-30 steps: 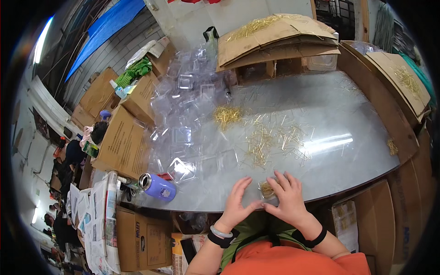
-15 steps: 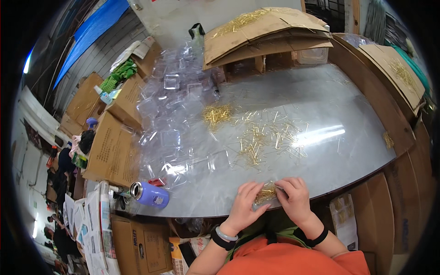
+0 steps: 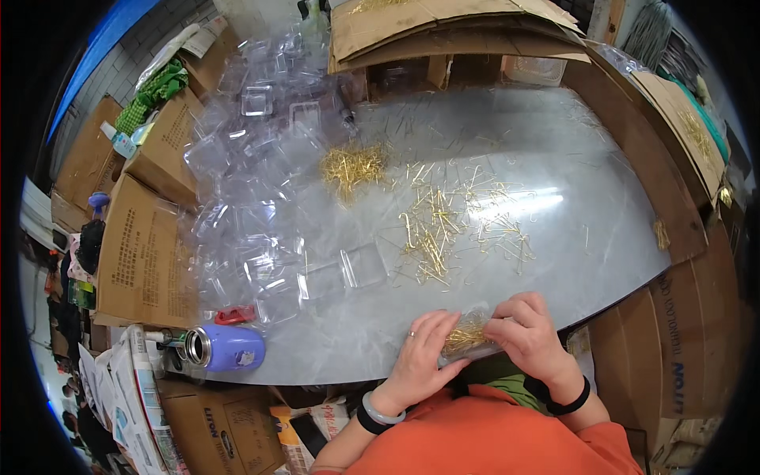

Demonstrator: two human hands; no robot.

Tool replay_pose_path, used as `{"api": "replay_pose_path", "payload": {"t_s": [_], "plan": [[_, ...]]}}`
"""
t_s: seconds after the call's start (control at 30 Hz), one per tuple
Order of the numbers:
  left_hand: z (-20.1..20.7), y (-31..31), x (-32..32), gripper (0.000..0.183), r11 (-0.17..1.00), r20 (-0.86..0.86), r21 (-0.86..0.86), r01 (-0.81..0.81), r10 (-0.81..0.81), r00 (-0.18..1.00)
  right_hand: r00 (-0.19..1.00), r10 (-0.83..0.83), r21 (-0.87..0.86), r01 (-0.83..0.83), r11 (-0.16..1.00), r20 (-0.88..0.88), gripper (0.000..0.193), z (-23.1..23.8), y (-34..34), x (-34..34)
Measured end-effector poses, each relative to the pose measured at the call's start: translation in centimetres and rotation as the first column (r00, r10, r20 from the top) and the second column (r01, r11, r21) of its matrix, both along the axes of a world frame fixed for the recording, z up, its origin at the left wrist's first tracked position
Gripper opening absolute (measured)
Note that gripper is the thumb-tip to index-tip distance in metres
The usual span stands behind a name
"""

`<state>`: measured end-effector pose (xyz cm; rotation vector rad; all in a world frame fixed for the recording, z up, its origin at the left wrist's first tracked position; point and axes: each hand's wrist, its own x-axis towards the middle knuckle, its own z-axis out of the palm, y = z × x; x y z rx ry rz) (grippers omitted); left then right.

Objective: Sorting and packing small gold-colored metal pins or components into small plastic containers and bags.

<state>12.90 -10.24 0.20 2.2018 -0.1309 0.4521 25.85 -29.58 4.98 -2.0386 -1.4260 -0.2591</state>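
Observation:
At the table's near edge, a small clear plastic box (image 3: 478, 349) holds a bundle of thin gold wire hooks (image 3: 465, 334). My left hand (image 3: 418, 348) grips the box from its left side, fingers along the far side and thumb toward the near one. Curled fingers of my right hand (image 3: 529, 339) close on the box's right end, against the hooks; their tips are partly hidden. Beyond my hands, loose gold hooks (image 3: 434, 229) lie scattered on the grey metal table (image 3: 602, 261). A denser heap of gold hooks (image 3: 352, 170) sits farther left.
Many empty clear plastic boxes (image 3: 261, 198) cover the table's left side. A purple bottle without a lid (image 3: 236, 348) lies on its side near a red object (image 3: 235, 314) at the front left. Cardboard (image 3: 459, 24) stands along the back, and a cardboard wall (image 3: 633, 150) edges the right.
The view has shifted, so the table things appear farther left and higher. My right hand's fingers have curled in more over the box's right end. My left hand keeps its hold.

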Motion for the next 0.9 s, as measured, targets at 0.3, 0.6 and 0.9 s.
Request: {"api": "replay_pose_path", "payload": {"t_s": [0.3, 0.6, 0.9], "plan": [[-0.1, 0.3, 0.1, 0.071, 0.999, 0.019, -0.021, 0.034, -0.033, 0.999, 0.946, 0.034, 0.030, -0.026, 0.999, -0.323, 0.033, -2.2, -0.3, 0.0], [-1.2, -0.5, -0.3, 0.061, 0.987, 0.113, 0.148, -0.057, 0.040, 0.993, 1.000, -0.020, 0.005, 0.020, 1.000, -0.023, 0.056, -4.2, 0.0, -0.8], [-1.3, -1.7, -0.3, 0.077, 0.976, 0.106, 0.127, -0.176, 0.163, 0.981, 0.989, -0.089, 0.132, 0.105, 0.986, -0.119, 0.044, -4.3, 0.3, -4.3]]}}
